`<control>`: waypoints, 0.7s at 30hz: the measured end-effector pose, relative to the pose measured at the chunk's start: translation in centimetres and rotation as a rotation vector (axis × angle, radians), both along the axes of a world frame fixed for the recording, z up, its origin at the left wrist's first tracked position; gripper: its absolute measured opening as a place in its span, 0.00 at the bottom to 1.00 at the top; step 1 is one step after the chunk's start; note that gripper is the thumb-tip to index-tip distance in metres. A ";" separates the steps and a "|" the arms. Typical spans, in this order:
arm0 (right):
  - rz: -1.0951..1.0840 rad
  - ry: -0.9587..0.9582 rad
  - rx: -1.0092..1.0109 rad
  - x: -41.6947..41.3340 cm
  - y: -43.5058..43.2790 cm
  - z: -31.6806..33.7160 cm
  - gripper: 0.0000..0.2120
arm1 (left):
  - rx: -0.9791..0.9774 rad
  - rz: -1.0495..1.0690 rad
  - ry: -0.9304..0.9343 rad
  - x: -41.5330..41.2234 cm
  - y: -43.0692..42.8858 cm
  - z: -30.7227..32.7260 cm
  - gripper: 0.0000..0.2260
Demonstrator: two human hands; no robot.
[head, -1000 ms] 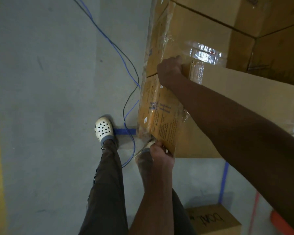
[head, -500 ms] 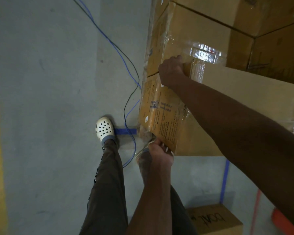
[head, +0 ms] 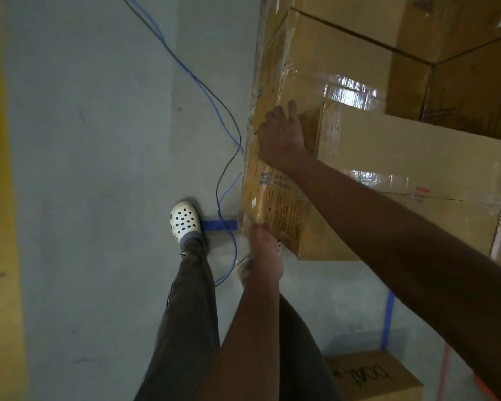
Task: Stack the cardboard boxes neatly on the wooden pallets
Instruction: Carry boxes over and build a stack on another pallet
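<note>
A large taped cardboard box (head: 402, 175) is held up against the stack of cardboard boxes (head: 344, 53) at the upper right. My right hand (head: 281, 137) grips its far upper-left corner, fingers curled over the edge. My left hand (head: 265, 247) holds the box's near bottom corner from below, under the printed side. The pallets are hidden behind the boxes.
A blue and a black cable (head: 214, 105) run over the grey concrete floor beside the stack. Blue tape lines (head: 219, 224) mark the floor. My white clog (head: 185, 220) stands left of the box. A small box with handwriting (head: 373, 374) lies at the bottom right. A yellow stripe (head: 0, 198) runs down the left.
The held box has shifted slightly up and toward the stack. Both hands keep their hold; my right hand has slid a little along the top corner.
</note>
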State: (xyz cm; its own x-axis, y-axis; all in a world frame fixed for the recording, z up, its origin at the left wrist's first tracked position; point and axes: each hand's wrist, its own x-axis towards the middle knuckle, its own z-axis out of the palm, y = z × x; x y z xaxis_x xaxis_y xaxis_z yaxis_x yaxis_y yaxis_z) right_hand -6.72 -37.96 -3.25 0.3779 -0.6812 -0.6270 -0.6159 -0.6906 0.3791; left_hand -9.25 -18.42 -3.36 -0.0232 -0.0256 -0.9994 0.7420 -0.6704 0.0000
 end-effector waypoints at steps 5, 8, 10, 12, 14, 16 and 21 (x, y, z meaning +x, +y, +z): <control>-0.141 -0.566 -0.121 -1.8 2.8 4.3 0.18 | -0.178 -0.228 -0.311 2.2 -0.8 4.6 0.23; -0.330 -0.818 -0.202 -4.9 3.4 7.5 0.16 | -0.370 -0.365 -0.638 2.8 -4.2 8.2 0.31; -0.537 -0.870 -0.258 -7.8 3.6 9.6 0.18 | -0.540 -0.441 -0.774 2.0 -7.1 10.3 0.27; -0.761 -0.923 -0.384 -11.8 4.2 11.0 0.20 | -0.710 -0.580 -0.775 0.0 -10.0 12.1 0.18; -0.992 -1.000 -0.511 -16.4 5.0 12.1 0.20 | -0.913 -0.758 -0.777 -3.4 -12.5 13.0 0.12; -1.231 -1.040 -0.597 -21.3 6.2 13.0 0.19 | -1.099 -0.947 -0.784 -7.9 -14.4 12.8 0.08; -1.652 -1.040 -0.853 -34.2 9.6 13.3 0.25 | -1.341 -1.253 -0.745 -21.4 -17.3 12.8 0.11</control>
